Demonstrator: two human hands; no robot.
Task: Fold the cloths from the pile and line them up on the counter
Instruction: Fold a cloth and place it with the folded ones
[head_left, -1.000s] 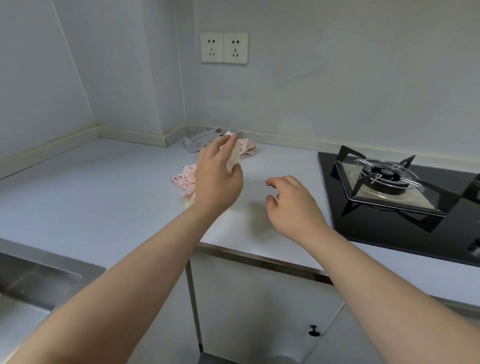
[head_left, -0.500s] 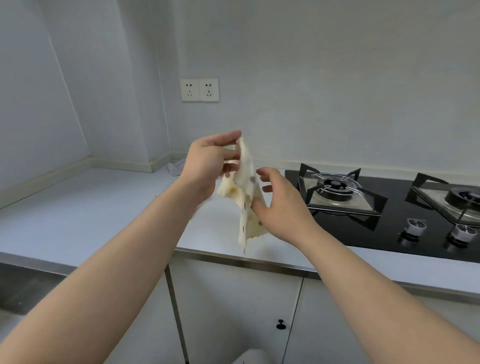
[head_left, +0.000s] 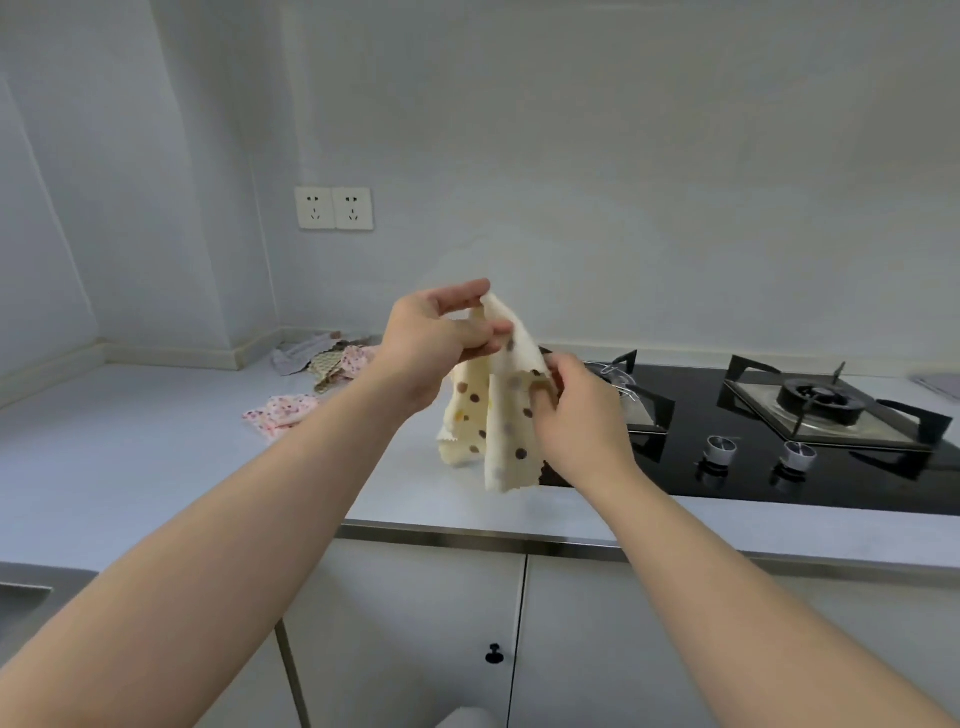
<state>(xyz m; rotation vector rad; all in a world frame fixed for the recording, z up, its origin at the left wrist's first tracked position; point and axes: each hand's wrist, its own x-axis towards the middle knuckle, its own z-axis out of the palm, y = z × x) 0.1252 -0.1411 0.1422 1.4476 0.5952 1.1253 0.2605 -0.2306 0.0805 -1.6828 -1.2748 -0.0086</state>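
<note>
Cloth, cream with dots, hangs in the air above the counter, clear of the pile. Left hand pinches its top corner; right hand pinches an edge lower down, likely spreading it to find corners for folding.

dotted cloth lifted up, right grip now pinching it
</note>
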